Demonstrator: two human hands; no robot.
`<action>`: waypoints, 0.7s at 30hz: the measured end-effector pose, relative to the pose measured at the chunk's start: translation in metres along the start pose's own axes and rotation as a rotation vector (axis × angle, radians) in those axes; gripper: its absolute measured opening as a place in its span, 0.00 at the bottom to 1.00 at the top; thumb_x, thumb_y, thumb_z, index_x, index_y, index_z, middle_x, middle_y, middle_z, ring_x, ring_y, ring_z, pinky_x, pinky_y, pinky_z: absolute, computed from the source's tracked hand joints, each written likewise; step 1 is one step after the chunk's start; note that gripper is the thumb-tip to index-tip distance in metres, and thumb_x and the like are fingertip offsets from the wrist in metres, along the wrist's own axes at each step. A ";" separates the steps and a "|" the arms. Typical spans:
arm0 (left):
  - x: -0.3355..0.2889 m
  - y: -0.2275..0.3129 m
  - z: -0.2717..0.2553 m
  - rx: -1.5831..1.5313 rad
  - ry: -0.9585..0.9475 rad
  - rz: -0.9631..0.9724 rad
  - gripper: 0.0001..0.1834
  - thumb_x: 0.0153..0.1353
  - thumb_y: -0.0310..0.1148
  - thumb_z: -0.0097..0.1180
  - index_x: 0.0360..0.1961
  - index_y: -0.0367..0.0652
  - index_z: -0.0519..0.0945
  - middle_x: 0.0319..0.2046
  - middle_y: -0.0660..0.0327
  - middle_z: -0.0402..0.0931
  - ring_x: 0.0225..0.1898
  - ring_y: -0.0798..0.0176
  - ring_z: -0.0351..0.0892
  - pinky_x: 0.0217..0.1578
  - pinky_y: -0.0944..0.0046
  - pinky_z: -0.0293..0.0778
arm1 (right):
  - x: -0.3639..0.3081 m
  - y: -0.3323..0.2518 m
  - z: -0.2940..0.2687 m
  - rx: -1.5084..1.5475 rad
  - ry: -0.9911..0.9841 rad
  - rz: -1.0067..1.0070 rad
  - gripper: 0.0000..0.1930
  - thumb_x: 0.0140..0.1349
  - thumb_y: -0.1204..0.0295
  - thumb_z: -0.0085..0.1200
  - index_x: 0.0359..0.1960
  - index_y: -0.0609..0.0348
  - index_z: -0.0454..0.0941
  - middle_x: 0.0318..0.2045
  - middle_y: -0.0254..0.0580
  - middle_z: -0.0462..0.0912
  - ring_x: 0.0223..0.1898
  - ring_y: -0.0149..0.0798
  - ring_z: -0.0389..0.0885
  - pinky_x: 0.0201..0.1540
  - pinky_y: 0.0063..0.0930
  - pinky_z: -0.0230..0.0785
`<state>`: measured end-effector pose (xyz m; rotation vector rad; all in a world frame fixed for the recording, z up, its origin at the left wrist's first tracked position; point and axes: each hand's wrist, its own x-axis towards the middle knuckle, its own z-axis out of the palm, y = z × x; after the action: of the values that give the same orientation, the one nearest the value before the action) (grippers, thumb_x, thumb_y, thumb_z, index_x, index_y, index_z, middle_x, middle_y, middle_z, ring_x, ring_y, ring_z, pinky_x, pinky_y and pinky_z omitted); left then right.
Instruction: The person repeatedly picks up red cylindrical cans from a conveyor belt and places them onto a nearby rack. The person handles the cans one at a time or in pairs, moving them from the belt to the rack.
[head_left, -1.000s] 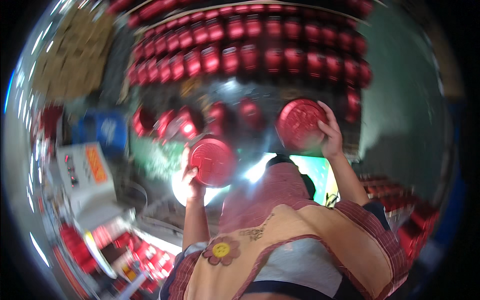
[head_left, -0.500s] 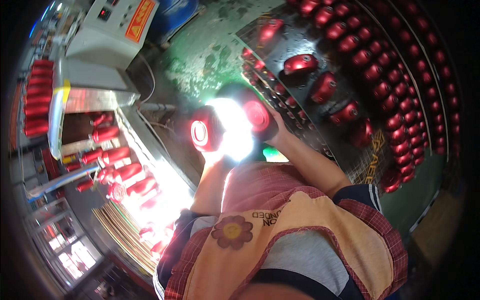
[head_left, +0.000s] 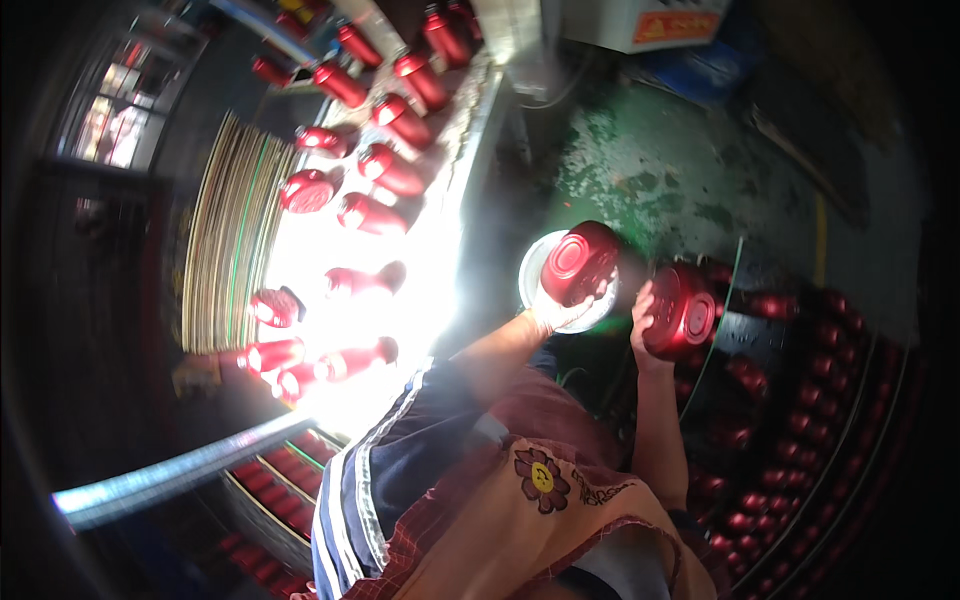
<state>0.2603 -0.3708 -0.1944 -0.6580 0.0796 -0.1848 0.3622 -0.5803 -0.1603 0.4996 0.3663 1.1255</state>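
Note:
My left hand [head_left: 562, 312] grips a shiny red bottle [head_left: 584, 262] from below, its round base tipped up toward me. Fingers of my right hand [head_left: 648, 318] close round the side of a second red bottle [head_left: 688, 312], whose ringed base also shows. A small gap separates the two bottles. Beneath the left one is a round white bucket [head_left: 533, 268], partly covered by my hand and the bottle. The far ends of both held bottles are hidden.
On my left, a glaringly lit bench [head_left: 440, 290] carries several red bottles [head_left: 395, 170] lying and leaning; a stack of thin boards [head_left: 225, 240] borders it. Rows of red bottles [head_left: 800, 430] fill dark boards at right. Beyond the green floor [head_left: 640, 160] stand a blue drum [head_left: 690, 75] and a pale cabinet [head_left: 600, 22].
The view has swung left, toward the lit bench. Both bottles stay in my hands, now farther apart and with their bases at different angles. The white bucket has come into view.

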 end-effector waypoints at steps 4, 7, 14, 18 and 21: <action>-0.030 -0.024 0.013 0.100 -0.001 0.037 0.37 0.63 0.58 0.51 0.68 0.47 0.68 0.65 0.43 0.65 0.58 0.42 0.74 0.46 0.38 0.81 | -0.020 -0.002 -0.012 0.064 0.012 0.136 0.33 0.61 0.52 0.60 0.68 0.45 0.68 0.69 0.42 0.65 0.64 0.43 0.70 0.57 0.40 0.68; -0.086 -0.046 0.033 0.446 -0.074 0.296 0.33 0.70 0.51 0.46 0.68 0.40 0.65 0.62 0.42 0.69 0.52 0.42 0.79 0.48 0.37 0.80 | -0.041 0.001 -0.027 0.055 0.120 0.106 0.33 0.61 0.52 0.60 0.67 0.47 0.69 0.68 0.41 0.66 0.63 0.44 0.70 0.56 0.40 0.69; -0.267 -0.100 0.174 1.155 0.130 1.126 0.31 0.63 0.39 0.56 0.66 0.39 0.68 0.57 0.45 0.73 0.52 0.50 0.79 0.51 0.48 0.78 | -0.089 0.006 -0.029 -0.062 0.144 0.174 0.32 0.65 0.52 0.57 0.69 0.46 0.65 0.69 0.45 0.64 0.66 0.51 0.66 0.62 0.50 0.66; -0.402 -0.080 0.252 1.412 0.638 1.738 0.32 0.59 0.33 0.61 0.65 0.37 0.70 0.55 0.48 0.76 0.52 0.55 0.80 0.53 0.55 0.77 | -0.084 0.004 -0.025 -0.209 0.059 0.257 0.33 0.70 0.52 0.50 0.73 0.46 0.59 0.72 0.44 0.60 0.69 0.52 0.62 0.66 0.49 0.60; -0.493 -0.022 0.256 1.528 1.213 2.063 0.33 0.56 0.28 0.66 0.64 0.37 0.71 0.53 0.49 0.78 0.52 0.58 0.80 0.55 0.60 0.76 | -0.057 0.012 -0.030 -0.215 0.002 0.307 0.33 0.73 0.53 0.42 0.76 0.47 0.51 0.75 0.44 0.54 0.72 0.49 0.59 0.68 0.49 0.55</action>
<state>-0.1924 -0.1375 0.0287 1.3351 1.5118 1.3020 0.3155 -0.6233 -0.1769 0.3723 0.1693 1.4444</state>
